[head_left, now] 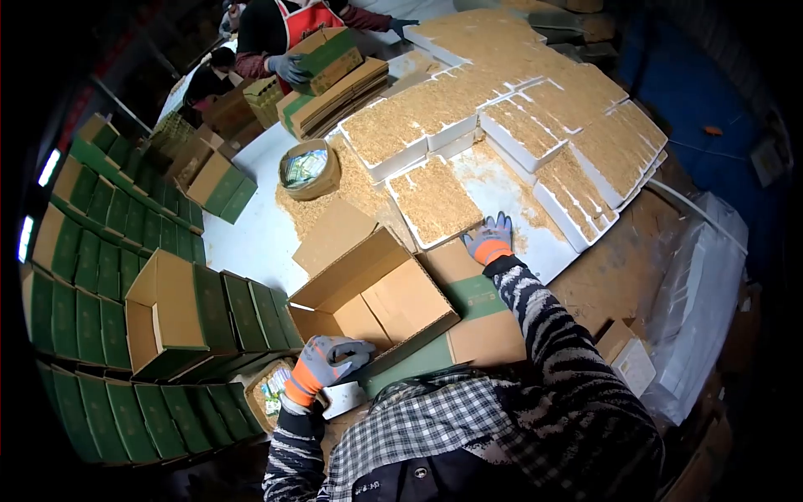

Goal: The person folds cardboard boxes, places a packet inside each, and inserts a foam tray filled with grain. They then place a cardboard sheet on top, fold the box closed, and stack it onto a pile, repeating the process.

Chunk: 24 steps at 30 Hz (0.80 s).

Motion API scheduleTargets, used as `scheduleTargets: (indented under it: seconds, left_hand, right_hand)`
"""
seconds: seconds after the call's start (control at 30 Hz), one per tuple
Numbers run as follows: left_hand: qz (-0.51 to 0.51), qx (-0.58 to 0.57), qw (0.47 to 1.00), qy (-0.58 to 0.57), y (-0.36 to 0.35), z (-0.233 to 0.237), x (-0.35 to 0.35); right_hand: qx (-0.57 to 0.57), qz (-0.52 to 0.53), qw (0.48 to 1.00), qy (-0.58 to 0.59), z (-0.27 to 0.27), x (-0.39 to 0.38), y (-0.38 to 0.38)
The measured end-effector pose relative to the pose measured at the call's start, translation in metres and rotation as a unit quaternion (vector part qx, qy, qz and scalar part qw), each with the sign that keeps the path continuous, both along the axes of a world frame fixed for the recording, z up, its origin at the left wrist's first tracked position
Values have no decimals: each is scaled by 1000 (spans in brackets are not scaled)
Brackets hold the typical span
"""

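An open, empty cardboard box (393, 309) lies tilted before me, its inside facing up. My left hand (330, 364), in a grey and orange glove, is at the box's near left edge with fingers curled round the rim. My right hand (491, 240), gloved alike, has its fingers spread at the near right corner of a white tray (439, 201) filled with tan, crumbly material. Under that hand and the box lies a flat piece of green and brown cardboard (481, 301).
More filled trays (535, 92) cover the table's far right. A round container of packets (307, 167) stands amid loose crumbs. Stacked green boxes (109, 335) fill the left. Across the table, a co-worker in a red apron (308, 23) holds a box (328, 63).
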State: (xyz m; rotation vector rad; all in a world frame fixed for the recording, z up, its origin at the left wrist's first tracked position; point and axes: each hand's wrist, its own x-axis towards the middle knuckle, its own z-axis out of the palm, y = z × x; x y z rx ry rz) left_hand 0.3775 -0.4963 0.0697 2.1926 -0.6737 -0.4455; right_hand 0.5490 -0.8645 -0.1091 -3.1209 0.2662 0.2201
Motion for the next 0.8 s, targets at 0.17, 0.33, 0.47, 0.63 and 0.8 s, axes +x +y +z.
scheduleTargets:
  seconds: [0.17, 0.33, 0.47, 0.63, 0.8]
  left_hand:
    - [99, 0, 995, -12, -2, -1, -6]
    - [241, -18, 961, -133, -5, -4, -12]
    - [371, -10, 879, -298, -5, -15, -8]
    - [488, -67, 853, -172, 3, -35, -8]
    - [484, -158, 856, -85, 19, -64, -14]
  right_hand:
    - [130, -112, 980, 102, -16, 36, 17]
    - [203, -191, 960, 21, -19, 34, 16]
    - [291, -234, 924, -79, -7, 38, 54]
    - [483, -457, 732, -145, 29, 91, 77]
    - [649, -359, 563, -365, -101, 94, 16]
